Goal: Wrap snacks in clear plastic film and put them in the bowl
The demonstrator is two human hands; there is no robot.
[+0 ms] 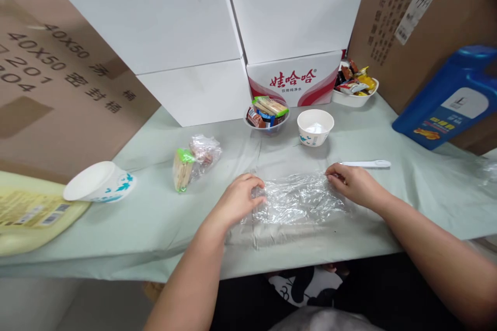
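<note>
A clear, crinkled plastic bag lies flat on the green cloth in front of me. At its left edge rests my left hand, its thumb and curved fingers apart. My right hand pinches the bag's upper right corner between thumb and fingers. Just beyond that hand lies a slim white plastic utensil, its left end hidden behind the fingers. To the left of my left hand sits a clear bag with something reddish-brown inside, touching a green-edged pack of crackers.
Behind stand a clear bowl of wrapped snacks, an upright paper bowl and a white dish of snacks. A paper bowl lies tipped at left by a yellow bottle. A blue bottle leans right. Boxes wall the back.
</note>
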